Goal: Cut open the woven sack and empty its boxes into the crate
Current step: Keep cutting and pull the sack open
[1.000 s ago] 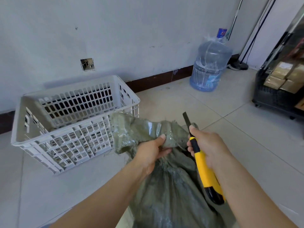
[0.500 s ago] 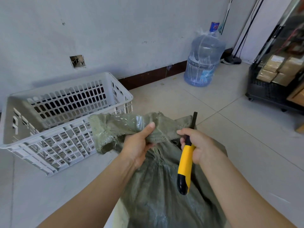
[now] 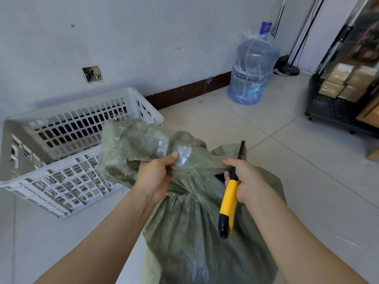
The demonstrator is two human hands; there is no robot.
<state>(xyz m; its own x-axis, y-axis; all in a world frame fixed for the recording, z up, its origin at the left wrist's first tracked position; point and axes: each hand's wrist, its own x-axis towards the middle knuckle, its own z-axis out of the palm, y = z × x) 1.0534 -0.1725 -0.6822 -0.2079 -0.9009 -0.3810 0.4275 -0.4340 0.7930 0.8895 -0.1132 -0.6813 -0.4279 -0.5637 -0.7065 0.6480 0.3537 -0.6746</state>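
A grey-green woven sack (image 3: pixel 190 232) stands on the floor in front of me, its taped top bunched up. My left hand (image 3: pixel 156 178) grips that bunched neck. My right hand (image 3: pixel 245 182) holds a yellow and black utility knife (image 3: pixel 228 203), blade pointing up behind the sack's neck. A dark gap shows in the fabric beside the knife. The boxes inside are hidden. A white slatted plastic crate (image 3: pixel 67 173) sits on the floor at the left, tilted, with the sack's top flap lying over its near corner.
A large blue water bottle (image 3: pixel 253 70) stands by the wall at the back right. A black wheeled cart (image 3: pixel 336 107) with brown cartons is at the right edge. A stand base (image 3: pixel 289 69) and poles are in the far corner. Tiled floor lies between.
The knife has swung from slanting left to nearly upright, with its blade at the sack's neck. My left hand has pulled the bunched top up and towards the crate.
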